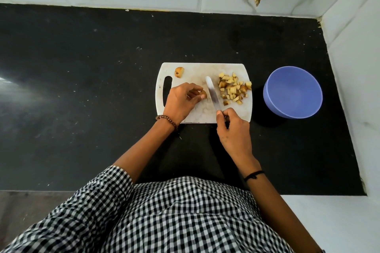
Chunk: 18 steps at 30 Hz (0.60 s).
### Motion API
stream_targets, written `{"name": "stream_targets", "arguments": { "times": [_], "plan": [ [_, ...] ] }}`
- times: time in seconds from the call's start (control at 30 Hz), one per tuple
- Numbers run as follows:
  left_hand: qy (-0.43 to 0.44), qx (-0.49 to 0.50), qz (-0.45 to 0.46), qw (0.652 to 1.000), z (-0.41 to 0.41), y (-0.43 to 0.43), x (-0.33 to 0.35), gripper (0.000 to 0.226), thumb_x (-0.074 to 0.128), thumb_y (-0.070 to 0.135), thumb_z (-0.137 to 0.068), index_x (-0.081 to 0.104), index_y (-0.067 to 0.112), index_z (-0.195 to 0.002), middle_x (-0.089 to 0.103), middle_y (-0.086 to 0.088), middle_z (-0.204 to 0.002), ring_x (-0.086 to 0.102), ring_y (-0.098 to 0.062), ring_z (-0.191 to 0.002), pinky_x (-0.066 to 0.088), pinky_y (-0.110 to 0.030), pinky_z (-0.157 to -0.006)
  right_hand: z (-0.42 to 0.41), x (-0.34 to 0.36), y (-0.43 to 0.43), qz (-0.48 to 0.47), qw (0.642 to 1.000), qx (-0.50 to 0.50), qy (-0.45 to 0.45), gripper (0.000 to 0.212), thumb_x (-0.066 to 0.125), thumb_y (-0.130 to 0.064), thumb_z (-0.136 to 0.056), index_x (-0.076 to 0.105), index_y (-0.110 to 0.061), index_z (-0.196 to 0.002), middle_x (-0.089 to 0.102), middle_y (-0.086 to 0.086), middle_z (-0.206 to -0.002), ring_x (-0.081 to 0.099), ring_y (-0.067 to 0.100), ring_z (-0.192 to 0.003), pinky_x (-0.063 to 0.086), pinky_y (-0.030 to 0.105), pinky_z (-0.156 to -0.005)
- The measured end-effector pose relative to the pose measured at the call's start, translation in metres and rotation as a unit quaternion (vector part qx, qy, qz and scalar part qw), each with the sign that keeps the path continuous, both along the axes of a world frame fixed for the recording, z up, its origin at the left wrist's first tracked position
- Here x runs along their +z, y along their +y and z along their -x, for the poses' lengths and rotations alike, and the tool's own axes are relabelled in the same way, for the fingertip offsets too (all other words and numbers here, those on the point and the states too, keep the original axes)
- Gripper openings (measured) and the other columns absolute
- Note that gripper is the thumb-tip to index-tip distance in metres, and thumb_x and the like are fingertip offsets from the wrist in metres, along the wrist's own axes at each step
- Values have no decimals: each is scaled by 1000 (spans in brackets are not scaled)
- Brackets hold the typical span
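Dicing a brown-skinned vegetable on a white cutting board (197, 113), the person seems well along. A pile of cut cubes (234, 88) lies on the board's right side. The left hand (182, 99) pinches a small remaining piece (203, 94); the right hand (232, 129) grips a knife (212, 92) just beside it. One more chunk (179, 72) waits uncut at the far left corner. A blue bowl (293, 92) stands empty nearby.
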<state>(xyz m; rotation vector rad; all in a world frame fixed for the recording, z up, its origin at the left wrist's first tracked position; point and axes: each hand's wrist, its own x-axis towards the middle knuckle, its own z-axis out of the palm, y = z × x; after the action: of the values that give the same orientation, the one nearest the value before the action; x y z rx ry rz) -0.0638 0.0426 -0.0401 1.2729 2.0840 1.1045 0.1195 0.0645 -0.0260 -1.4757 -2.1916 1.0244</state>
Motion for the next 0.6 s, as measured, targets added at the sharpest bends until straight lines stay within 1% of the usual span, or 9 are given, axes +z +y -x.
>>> {"name": "stream_targets", "arguments": {
  "times": [0.1, 0.23, 0.3, 0.37, 0.47, 0.53, 0.6],
  "plan": [
    [4, 4, 3, 1000, -1, 1, -1, 26, 76, 24, -81, 71, 12, -104, 70, 1, -91, 64, -6, -78, 53, -15, -74, 1, -2, 0, 4, 1000, 0, 1, 23, 49, -37, -103, 54, -20, -89, 58, -3, -68, 54, 10, -57, 40, 26, -51],
    [16, 28, -1, 999, -7, 0, -2, 24, 75, 26, -82, 70, 14, -102, 69, 3, -88, 63, -5, -75, 53, -14, -72, 4, -3, -1, -2, 1000, 7, -6, 23, 49, -37, -103, 55, -18, -91, 58, -2, -69, 55, 11, -59, 40, 27, -52],
    [16, 40, 3, 999, -9, 0, -2, 26, 72, 33, -84, 70, 15, -102, 68, 4, -87, 63, -4, -75, 53, -14, -71, 6, -3, -2, -7, 1000, 5, -5, 23, 49, -37, -103, 55, -18, -91, 59, -2, -69, 55, 11, -59, 41, 28, -52],
    [10, 53, 15, 998, -10, 2, 0, 29, 67, 40, -87, 70, 15, -103, 68, 5, -87, 63, -4, -77, 52, -14, -71, 5, -3, -1, -6, 1000, 2, -4, 23, 48, -37, -103, 54, -19, -90, 58, -3, -69, 54, 10, -58, 38, 26, -52],
    [-4, 52, 41, 998, -5, 6, 3, 21, 64, 32, -90, 72, 15, -98, 70, 4, -87, 64, -5, -78, 55, -20, -76, 2, -3, -1, -4, 1000, -2, -1, 24, 49, -37, -103, 54, -18, -90, 59, -2, -70, 54, 10, -59, 37, 25, -52],
    [-42, 54, 65, 996, -1, 7, 5, 17, 64, 27, -90, 73, 13, -95, 72, 3, -85, 66, -6, -78, 56, -24, -78, 1, -2, -1, -1, 1000, -6, 3, 25, 49, -37, -103, 55, -17, -90, 60, -1, -71, 55, 11, -60, 40, 27, -52],
    [-79, 56, 83, 992, 4, 6, 6, 16, 64, 24, -90, 70, 13, -100, 72, 1, -81, 68, -7, -73, 57, -22, -75, 1, -2, -1, 0, 1000, -7, 3, 25, 49, -37, -103, 56, -17, -90, 60, -1, -70, 55, 12, -59, 42, 30, -52]
  ]
}}
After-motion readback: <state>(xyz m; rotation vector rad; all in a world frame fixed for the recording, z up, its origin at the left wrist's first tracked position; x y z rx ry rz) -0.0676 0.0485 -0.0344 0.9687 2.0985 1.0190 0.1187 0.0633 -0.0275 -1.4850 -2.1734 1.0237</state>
